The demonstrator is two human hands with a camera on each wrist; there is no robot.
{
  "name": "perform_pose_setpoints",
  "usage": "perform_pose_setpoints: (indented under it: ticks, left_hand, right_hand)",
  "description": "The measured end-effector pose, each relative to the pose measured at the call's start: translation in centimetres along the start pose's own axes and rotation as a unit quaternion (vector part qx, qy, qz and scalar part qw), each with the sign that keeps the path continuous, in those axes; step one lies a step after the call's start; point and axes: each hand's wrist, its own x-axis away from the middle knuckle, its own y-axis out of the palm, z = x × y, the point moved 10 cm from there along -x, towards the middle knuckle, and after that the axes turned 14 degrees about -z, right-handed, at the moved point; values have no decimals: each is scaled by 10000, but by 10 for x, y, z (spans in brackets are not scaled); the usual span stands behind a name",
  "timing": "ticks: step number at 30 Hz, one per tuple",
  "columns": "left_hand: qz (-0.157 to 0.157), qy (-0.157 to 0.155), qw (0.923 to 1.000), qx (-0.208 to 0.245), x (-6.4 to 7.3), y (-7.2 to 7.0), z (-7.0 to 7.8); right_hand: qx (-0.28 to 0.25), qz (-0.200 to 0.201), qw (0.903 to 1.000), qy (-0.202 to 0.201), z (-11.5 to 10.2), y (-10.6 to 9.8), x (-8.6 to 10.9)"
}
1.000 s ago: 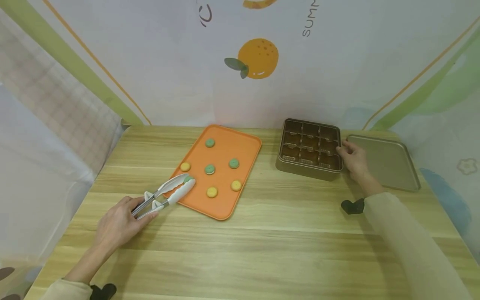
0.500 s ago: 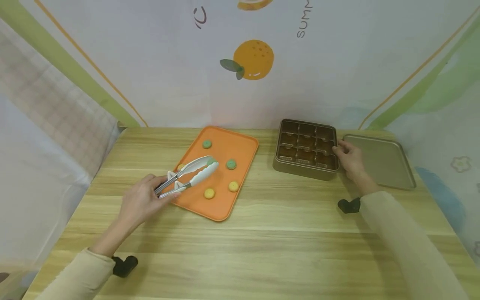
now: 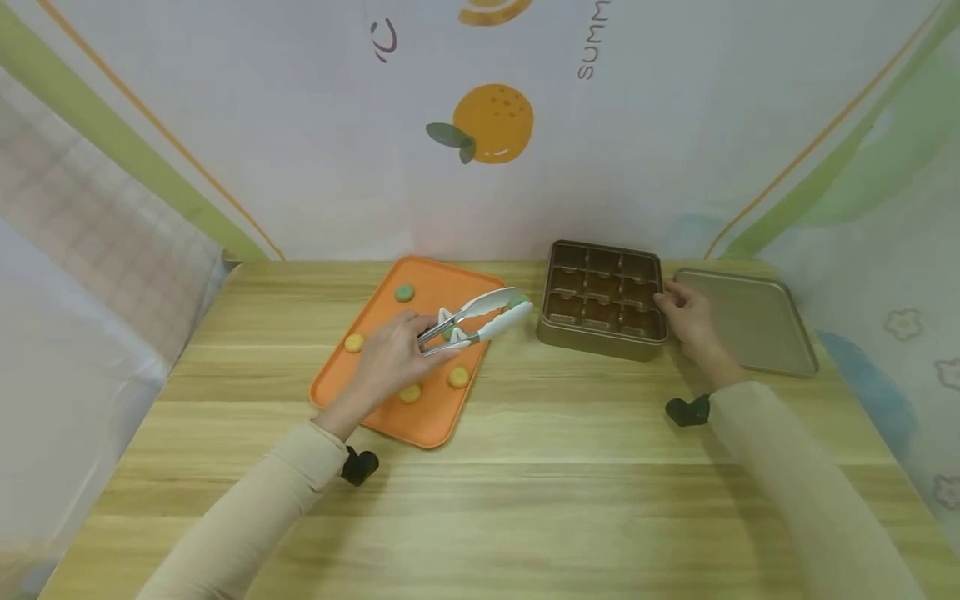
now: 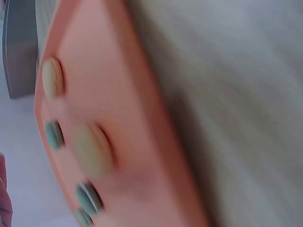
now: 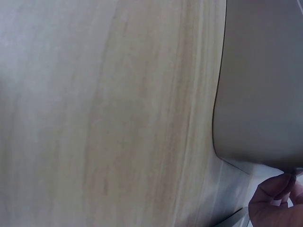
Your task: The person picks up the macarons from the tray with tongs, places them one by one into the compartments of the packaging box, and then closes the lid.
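In the head view I see a pale cloth (image 3: 637,150) across the top of the frame, with 1 printed orange (image 3: 498,123) and its 2 leaves (image 3: 447,135) at upper centre, brown lettering (image 3: 591,50) above and right. I make out a checked pattern (image 3: 97,196) at left, a blue patch (image 3: 873,392) at right, and a wood-grained tabletop (image 3: 562,483) below.

A pale wood-grain table (image 3: 570,521) meets a white hanging cloth (image 3: 637,158) printed with an orange (image 3: 493,123) and lettering (image 3: 592,43); green bands (image 3: 105,125) edge it; checked fabric (image 3: 90,200) hangs left; the light is soft.
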Motion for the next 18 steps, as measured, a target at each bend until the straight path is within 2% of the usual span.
perform_pose_setpoints:
  ticks: [8,14,18]
  left_hand:
    - [-263,3,9996,104,-37,21,32]
    - [-447,-173,9989,-5,-52,32,43]
    - [-512,-245,9984,1,-57,34,47]
  right_hand:
    - [16,-29,10000,24,0,1,1]
    - [-51,-57,10000,-13,-1,2,1]
    - [-69,-38,10000,-2,0,2,1]
